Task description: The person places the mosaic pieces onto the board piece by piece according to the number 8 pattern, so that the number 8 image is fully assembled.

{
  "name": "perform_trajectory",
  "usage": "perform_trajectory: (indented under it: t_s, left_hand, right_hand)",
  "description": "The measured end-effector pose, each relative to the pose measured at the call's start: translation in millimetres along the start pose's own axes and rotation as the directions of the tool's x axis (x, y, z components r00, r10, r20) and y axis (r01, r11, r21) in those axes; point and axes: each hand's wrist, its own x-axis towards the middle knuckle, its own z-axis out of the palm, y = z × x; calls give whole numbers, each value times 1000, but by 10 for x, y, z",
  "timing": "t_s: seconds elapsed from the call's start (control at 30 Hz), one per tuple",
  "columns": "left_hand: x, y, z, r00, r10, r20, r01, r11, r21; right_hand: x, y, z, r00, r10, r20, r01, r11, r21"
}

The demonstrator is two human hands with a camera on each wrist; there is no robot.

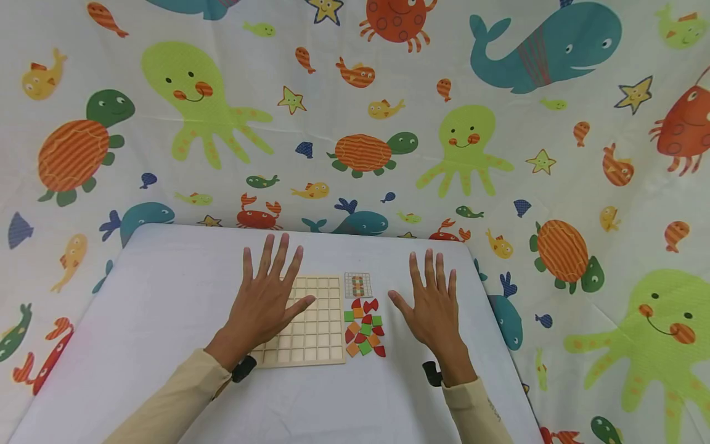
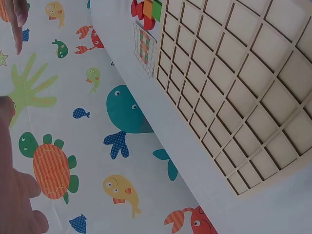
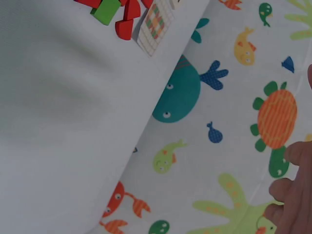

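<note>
My left hand (image 1: 265,308) is held over the left part of a wooden grid board (image 1: 316,320), its fingers spread and straight, holding nothing. To the right, my right hand (image 1: 435,311) hovers above the white table with fingers straight, also holding nothing. Between the hands lies a loose group of small red, green and orange blocks (image 1: 366,330), some square and some with curved edges. A small pattern card (image 1: 357,285) with a printed grid design sits just behind the blocks. In the left wrist view the board's square cells (image 2: 234,73) look bare.
The white table (image 1: 183,277) ends at a back edge against a hanging cloth (image 1: 333,111) printed with sea animals. The cloth also runs down beside the table at left and right. A black wrist strap (image 1: 243,369) shows on my left wrist, another (image 1: 432,374) on my right.
</note>
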Motion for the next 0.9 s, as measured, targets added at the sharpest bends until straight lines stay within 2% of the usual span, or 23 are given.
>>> perform_trajectory:
  t_s: [0.17, 0.33, 0.47, 0.57, 0.7, 0.8, 0.9]
  left_hand:
    - [-9, 9, 11, 1000, 1, 0, -1, 1000, -15]
    - [2, -24, 37, 1000, -5, 6, 5, 998, -58]
    - [-15, -90, 103, 1000, -30, -1, 29, 990, -135]
    - [-75, -158, 181, 997, -55, -45, 43, 973, -226]
    - [-201, -246, 324, 989, -108, -104, 59, 919, -390]
    - [-328, -294, 457, 982, -162, -96, 95, 865, -492]
    - [-469, -334, 596, 974, -216, -66, 145, 823, -549]
  right_hand:
    - [-7, 0, 9, 1000, -7, 2, 7, 1000, -5]
    - [-5, -9, 46, 999, -14, -46, 15, 999, 31]
    - [-15, -26, 122, 995, -1, -103, 14, 991, 132]
    - [-29, -43, 210, 988, 39, -147, -1, 969, 248]
    - [-46, -62, 360, 981, 109, -160, -32, 908, 419]
    - [-58, -71, 492, 981, 149, -121, -68, 860, 506]
    - [-66, -83, 630, 983, 167, -74, -100, 834, 543]
